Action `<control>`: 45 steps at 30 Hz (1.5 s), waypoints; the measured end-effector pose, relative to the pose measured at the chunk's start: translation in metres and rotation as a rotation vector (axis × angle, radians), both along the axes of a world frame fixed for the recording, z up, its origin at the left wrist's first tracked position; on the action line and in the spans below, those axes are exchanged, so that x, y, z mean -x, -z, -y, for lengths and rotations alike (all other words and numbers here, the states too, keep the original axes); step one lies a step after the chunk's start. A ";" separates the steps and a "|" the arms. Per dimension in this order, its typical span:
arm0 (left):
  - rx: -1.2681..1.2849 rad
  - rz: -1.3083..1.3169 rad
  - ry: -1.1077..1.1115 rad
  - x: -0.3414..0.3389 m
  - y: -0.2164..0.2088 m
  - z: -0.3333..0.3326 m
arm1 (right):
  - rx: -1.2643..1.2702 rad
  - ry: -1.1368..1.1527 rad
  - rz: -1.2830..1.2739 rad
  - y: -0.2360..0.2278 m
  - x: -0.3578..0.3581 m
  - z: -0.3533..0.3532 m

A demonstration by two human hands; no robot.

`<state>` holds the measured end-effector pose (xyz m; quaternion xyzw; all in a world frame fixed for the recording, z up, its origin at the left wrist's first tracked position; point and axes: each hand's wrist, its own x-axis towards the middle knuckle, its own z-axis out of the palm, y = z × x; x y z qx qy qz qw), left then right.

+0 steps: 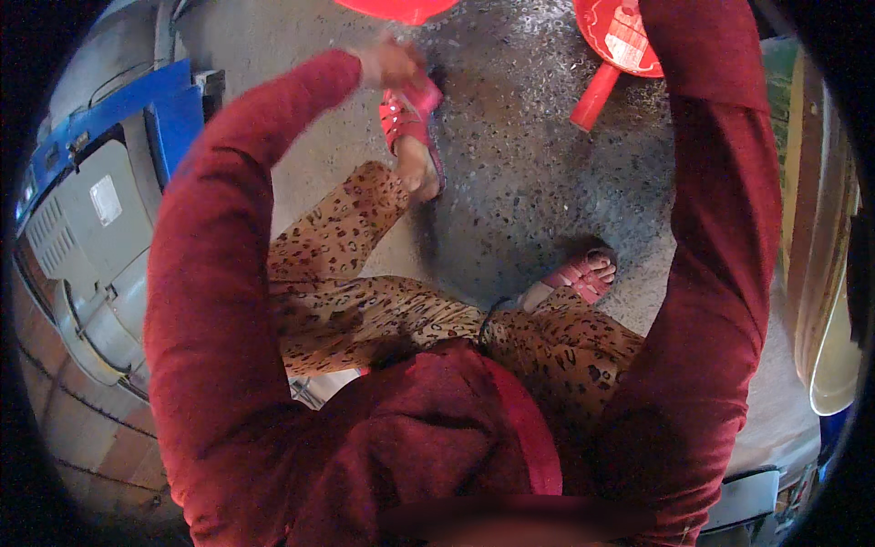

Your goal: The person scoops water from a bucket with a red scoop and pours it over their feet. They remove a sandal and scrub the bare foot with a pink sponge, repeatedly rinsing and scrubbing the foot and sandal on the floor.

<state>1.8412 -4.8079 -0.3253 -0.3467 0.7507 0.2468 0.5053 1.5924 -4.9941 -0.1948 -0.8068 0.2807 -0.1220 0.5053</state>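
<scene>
My left hand [390,66] reaches out above the pink sandal on my foot, near a red plastic basin [401,7] cut off by the top edge. Motion smears its fingers, so I cannot tell whether it holds anything. My right arm [715,137] in its dark red sleeve stretches up past the top edge, and the hand at its end is out of view. Beside that sleeve lies a red round plastic dipper [591,41] with a straight handle [597,96]. A pale, pinkish flat piece [627,38] shows inside the dipper.
Wet speckled concrete floor [547,173] spreads between my feet, which wear pink sandals [403,114]. A grey and blue machine housing [100,205] stands at the left. Curved boards or panels [820,273] line the right side. A pale bluish flat piece [746,500] sits at the lower right.
</scene>
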 end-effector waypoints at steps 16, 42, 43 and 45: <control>0.904 -0.175 -0.805 0.025 0.035 -0.131 | 0.119 -0.056 -0.149 -0.015 -0.019 0.000; 1.078 -0.580 -0.978 -0.091 0.025 -0.077 | 0.206 -0.024 -0.101 -0.012 -0.022 -0.022; 0.997 -0.634 -0.884 -0.085 0.017 -0.077 | 0.177 -0.012 -0.089 -0.011 -0.024 -0.024; 0.822 -0.795 -0.691 -0.054 0.021 -0.065 | 0.138 0.005 -0.172 -0.019 -0.024 -0.022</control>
